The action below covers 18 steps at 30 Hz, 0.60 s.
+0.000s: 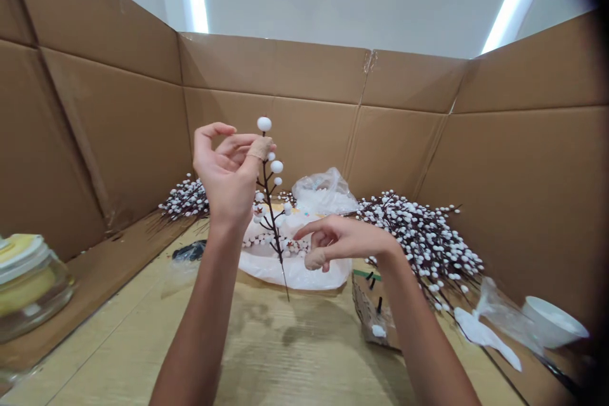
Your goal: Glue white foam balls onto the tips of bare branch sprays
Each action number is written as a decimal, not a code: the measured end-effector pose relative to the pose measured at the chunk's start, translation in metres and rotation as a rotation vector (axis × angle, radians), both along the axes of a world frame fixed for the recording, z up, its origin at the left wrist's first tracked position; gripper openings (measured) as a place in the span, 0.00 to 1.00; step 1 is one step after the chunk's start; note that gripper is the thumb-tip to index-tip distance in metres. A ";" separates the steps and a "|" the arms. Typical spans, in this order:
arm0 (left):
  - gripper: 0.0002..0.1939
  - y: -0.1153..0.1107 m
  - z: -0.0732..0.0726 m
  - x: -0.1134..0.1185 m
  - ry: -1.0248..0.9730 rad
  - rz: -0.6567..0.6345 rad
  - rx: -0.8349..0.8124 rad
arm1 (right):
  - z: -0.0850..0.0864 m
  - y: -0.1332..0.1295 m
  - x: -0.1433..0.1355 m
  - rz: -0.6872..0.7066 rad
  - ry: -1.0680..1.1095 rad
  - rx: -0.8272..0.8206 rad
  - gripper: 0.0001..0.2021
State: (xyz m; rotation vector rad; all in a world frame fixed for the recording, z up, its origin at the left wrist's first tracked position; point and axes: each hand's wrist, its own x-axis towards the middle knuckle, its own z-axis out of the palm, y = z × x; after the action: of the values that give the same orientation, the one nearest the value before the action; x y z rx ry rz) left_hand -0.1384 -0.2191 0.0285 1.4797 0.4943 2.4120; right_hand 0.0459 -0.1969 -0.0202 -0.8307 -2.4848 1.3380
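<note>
My left hand (228,165) pinches an artificial berry branch (269,209) near its top, just under the uppermost white ball. The branch hangs almost upright, with white balls on dark brown twigs and a bare thin wire at its lower end. A tan bandage wraps the left thumb. To the right of the branch, my right hand (342,242) has its index finger stretched toward the stem and its bandaged thumb held apart; I see nothing in it. Behind both hands lies a white plastic bag (304,274) with loose white and reddish berries on it.
Bundles of berry branches lie at right (419,235) and left (185,196). A clear bag of white balls (326,191) sits at the back. A cardboard block (368,304), white bowl (554,320) and glass jar (33,285) stand around. Cardboard walls (285,70) enclose the table.
</note>
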 end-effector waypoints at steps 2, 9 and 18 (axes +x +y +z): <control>0.21 0.000 0.002 -0.006 -0.061 0.023 0.006 | -0.008 0.006 -0.012 0.028 -0.009 -0.054 0.32; 0.20 0.001 0.007 -0.023 -0.245 0.101 0.056 | -0.032 0.007 -0.047 0.147 0.024 -0.173 0.13; 0.19 0.010 0.002 -0.043 -0.144 0.132 0.085 | -0.043 0.004 -0.057 0.167 0.155 -0.268 0.15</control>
State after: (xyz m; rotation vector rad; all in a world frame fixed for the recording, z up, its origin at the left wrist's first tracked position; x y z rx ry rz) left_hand -0.1816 -0.2096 0.0305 1.3317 0.4760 2.6495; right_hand -0.0112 -0.1928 -0.0627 -0.5509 -2.3310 1.7487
